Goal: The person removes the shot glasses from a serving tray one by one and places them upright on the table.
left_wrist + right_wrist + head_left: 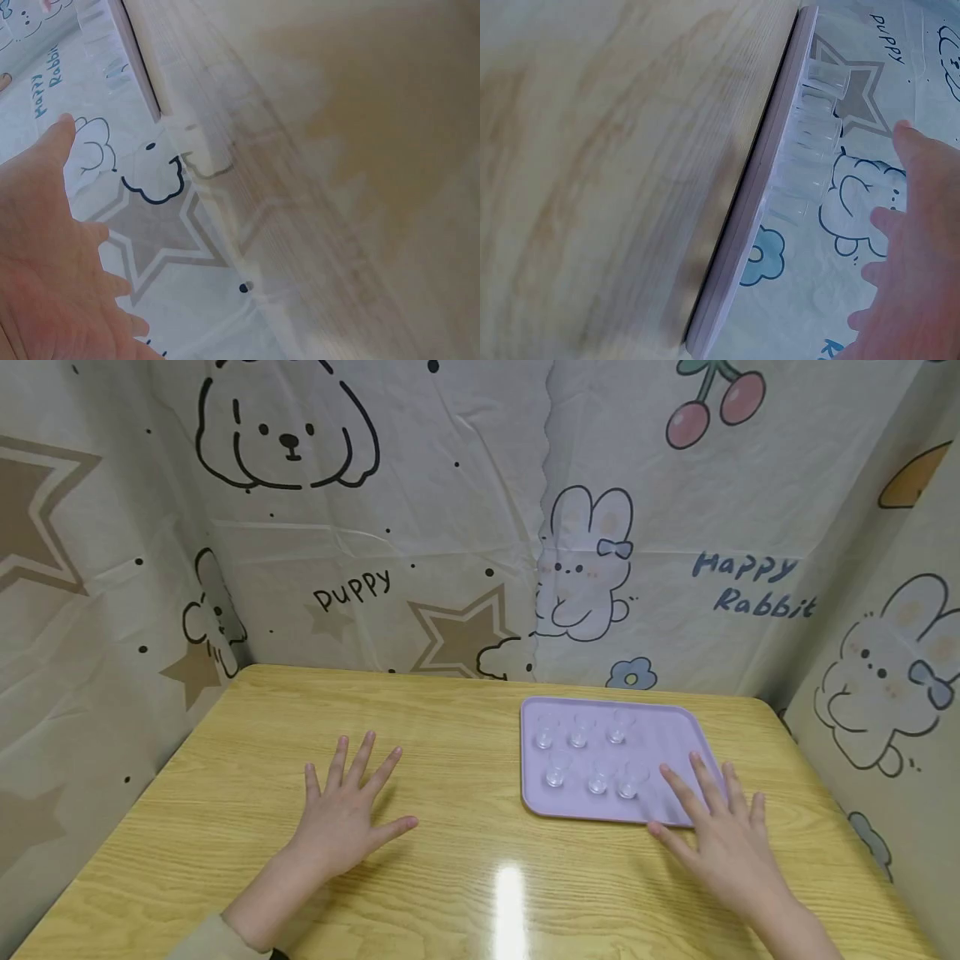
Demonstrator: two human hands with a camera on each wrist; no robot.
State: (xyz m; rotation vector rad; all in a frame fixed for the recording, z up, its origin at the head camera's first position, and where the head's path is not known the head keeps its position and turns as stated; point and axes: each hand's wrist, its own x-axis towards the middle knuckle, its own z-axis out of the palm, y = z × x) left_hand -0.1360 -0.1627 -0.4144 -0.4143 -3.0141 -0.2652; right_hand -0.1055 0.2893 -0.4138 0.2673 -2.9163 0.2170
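Observation:
My left hand [339, 827] hovers over the left half of the table, fingers spread wide and holding nothing. The right hand [723, 847], also spread and holding nothing, is at the lower right corner of a purple tray [667, 735], its fingers overlapping that corner in the head view. Several small clear cups [555, 770] stand upright in two rows on the tray's left and middle part. In the right wrist view the cups [810, 135] rise above the tray's side edge [742, 202], apart from the right hand [922, 247]. The left wrist view shows the left hand [52, 247] with its thumb extended.
The wood-grain table [442, 760] has a bright reflection near its front. A pale cloth [450, 485] printed with puppies, rabbits and stars hangs behind the table and along both sides.

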